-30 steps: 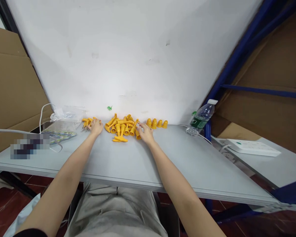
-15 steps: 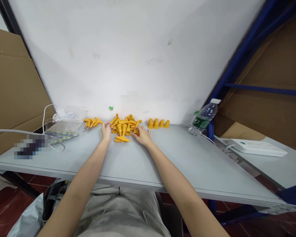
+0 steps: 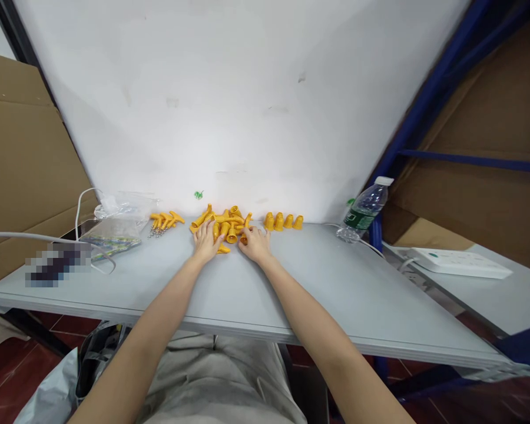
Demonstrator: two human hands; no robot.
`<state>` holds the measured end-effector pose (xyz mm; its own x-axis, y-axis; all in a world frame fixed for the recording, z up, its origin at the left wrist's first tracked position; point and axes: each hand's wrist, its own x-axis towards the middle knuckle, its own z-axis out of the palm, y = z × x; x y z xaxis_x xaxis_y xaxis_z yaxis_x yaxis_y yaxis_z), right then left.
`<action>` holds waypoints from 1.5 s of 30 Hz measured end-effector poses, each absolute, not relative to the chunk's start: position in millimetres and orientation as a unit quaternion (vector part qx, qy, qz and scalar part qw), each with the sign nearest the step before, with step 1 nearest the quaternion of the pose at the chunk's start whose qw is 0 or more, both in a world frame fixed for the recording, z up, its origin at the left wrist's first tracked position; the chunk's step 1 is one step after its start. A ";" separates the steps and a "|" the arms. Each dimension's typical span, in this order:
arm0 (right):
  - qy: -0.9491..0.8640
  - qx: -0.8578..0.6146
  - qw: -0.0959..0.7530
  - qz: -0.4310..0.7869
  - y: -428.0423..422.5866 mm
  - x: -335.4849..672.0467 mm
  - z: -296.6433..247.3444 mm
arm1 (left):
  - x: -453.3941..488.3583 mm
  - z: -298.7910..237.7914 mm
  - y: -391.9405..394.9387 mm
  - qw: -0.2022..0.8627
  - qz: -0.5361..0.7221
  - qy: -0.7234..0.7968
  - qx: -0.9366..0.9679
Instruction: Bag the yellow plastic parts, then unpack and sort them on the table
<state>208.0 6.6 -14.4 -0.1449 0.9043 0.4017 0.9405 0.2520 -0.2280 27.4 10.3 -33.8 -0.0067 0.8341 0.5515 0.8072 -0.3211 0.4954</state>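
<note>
A pile of yellow plastic parts [image 3: 232, 219], T-shaped handles and bell-shaped cups mixed together, lies on the table near the wall. My left hand [image 3: 205, 242] rests over the pile's near left side, fingers spread and thumb out to the right, covering some of the parts. One yellow handle [image 3: 223, 249] pokes out just below that thumb. At the pile's right edge my right hand [image 3: 256, 245] is open with its fingers pointing forward. Beside its thumb lies a yellow cup [image 3: 244, 240], its hollow end facing me; whether the hand grips it is hard to see.
Several upright yellow cups [image 3: 279, 222] stand in a row to the right. Yellow T-handles with metal spirals [image 3: 162, 221] lie to the left, near plastic bags [image 3: 123, 227] and a white cable [image 3: 78, 212]. A tilted water bottle [image 3: 364, 212] and power strip [image 3: 461, 262] are at right.
My left hand has moved right, from the pile's left edge onto its near parts, and now covers some of them. My right hand has hardly moved.
</note>
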 end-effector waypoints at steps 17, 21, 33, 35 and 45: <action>-0.557 -0.516 0.650 0.036 35.4 234.8 -22.5 | 24.0 -31.8 13.4 -0.040 0.484 0.505 0.714; -0.654 -0.424 0.625 -0.029 26.4 223.2 -15.8 | 24.4 -28.5 10.0 -0.046 0.484 0.492 0.722; -0.837 -0.279 0.467 -0.062 14.8 203.4 -9.0 | 21.5 -23.8 11.3 -0.036 0.548 0.459 0.698; -0.836 -0.279 0.467 -0.065 16.8 203.5 -11.2 | 20.7 -22.7 10.9 -0.039 0.557 0.449 0.698; -0.824 -0.363 0.433 -0.036 10.9 204.4 -11.7 | 19.4 -18.8 9.7 -0.043 0.541 0.458 0.704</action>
